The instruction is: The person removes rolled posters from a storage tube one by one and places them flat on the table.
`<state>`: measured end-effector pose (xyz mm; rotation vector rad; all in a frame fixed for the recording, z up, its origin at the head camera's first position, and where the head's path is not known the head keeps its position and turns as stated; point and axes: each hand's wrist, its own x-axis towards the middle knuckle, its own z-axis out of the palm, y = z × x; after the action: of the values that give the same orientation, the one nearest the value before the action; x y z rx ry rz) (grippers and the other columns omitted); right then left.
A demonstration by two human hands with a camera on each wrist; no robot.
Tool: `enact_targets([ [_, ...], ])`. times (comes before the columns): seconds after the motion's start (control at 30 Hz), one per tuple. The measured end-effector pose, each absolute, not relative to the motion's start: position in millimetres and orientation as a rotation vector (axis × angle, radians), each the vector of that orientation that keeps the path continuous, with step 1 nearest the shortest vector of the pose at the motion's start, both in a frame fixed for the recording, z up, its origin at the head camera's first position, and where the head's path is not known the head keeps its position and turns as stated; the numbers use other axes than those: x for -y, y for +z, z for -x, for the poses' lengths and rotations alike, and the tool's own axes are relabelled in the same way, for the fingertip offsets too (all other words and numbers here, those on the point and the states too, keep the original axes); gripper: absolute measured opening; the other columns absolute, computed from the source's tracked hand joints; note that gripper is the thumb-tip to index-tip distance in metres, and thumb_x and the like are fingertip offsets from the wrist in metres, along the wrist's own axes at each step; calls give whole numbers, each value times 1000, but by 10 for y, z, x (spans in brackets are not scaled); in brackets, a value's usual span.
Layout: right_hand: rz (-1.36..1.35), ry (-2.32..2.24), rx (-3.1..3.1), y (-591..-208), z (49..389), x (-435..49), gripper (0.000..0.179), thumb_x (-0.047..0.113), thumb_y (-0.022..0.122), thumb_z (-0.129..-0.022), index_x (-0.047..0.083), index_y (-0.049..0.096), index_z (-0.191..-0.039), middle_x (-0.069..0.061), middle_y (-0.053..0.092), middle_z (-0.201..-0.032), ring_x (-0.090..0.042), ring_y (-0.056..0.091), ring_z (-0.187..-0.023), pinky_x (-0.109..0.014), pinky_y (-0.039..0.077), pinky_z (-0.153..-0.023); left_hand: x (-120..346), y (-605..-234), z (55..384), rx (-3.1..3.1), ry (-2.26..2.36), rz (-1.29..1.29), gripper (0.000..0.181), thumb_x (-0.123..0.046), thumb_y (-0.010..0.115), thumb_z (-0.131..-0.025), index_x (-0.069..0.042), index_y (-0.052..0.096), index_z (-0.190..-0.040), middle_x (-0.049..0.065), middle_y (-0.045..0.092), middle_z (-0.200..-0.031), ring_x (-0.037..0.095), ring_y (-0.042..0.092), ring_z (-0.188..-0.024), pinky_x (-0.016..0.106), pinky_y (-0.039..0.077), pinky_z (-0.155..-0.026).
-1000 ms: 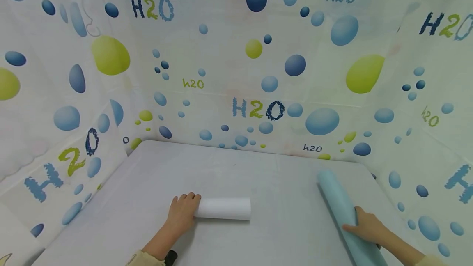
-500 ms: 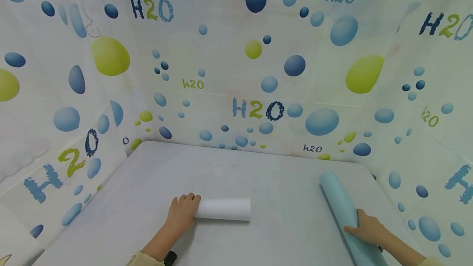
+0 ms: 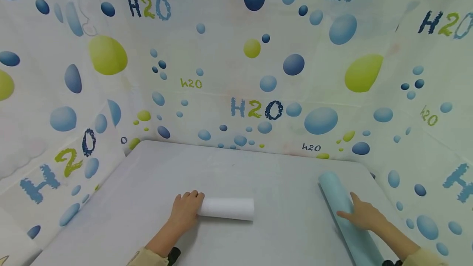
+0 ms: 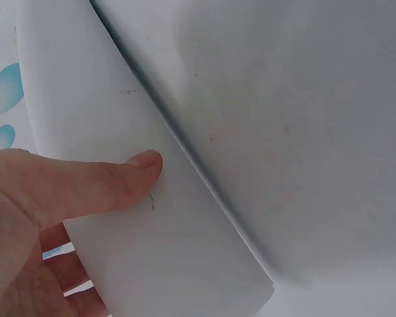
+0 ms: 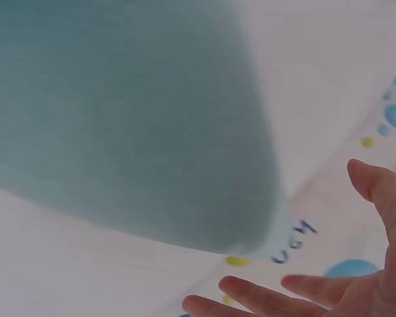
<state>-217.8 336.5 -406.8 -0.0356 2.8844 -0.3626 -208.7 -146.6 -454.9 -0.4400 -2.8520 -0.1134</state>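
A white roll, perhaps of paper, lies crosswise on the table. My left hand grips its left end, and in the left wrist view the thumb presses on the white sheet surface while the fingers curl behind it. To the right, a light blue roll slants toward the near edge. My right hand is over that roll's right side with thumb and forefinger spread. In the right wrist view the hand's fingers are extended, apart from the blue roll.
A white-covered table carries both rolls. Behind it and along its sides hangs a white curtain printed with blue and green drops and H2O lettering. The blue roll's near end runs out of the head view.
My right hand has loosened from the blue roll and shifted slightly up and left, its fingers spreading. My left hand keeps its grip on the white roll; the head view has shifted a little.
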Motion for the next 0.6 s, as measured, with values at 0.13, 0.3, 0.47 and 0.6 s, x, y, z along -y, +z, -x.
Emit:
enact_targets([
  [0.13,99,-382,-2931,-3850,2273,-3207,95,55,57,-82,-21,25,-129,-43,45,-113,-52,51,-97,-55,46,-74,1397,-4519,2107,2864,-97,452,42,-4,81,-62,-4,59,-98,11,59,-92,30,58,-84,45,44,-66],
  [0.3,243,-460,-2984,-3760,2373,-2943,86,47,60,-83,-15,28,-133,-39,44,-121,-48,51,-103,-54,46,-77,1298,-4482,2123,2851,-99,475,41,-4,81,-62,-4,59,-96,11,59,-91,30,58,-83,46,44,-66],
  [0.47,595,-504,-3022,-3825,2449,-2588,70,35,66,-82,-3,39,-135,-26,46,-130,-42,45,-116,-52,41,-89,1186,-4458,2165,2857,-94,485,40,-5,80,-64,-5,59,-97,11,59,-91,29,58,-83,44,44,-65],
  [0.6,753,-452,-2980,-3882,2474,-2285,67,37,67,-82,7,42,-136,-16,48,-132,-35,46,-119,-49,39,-94,1093,-4441,2195,2867,-94,489,39,-5,79,-65,-6,59,-98,10,59,-91,28,58,-83,42,44,-65],
])
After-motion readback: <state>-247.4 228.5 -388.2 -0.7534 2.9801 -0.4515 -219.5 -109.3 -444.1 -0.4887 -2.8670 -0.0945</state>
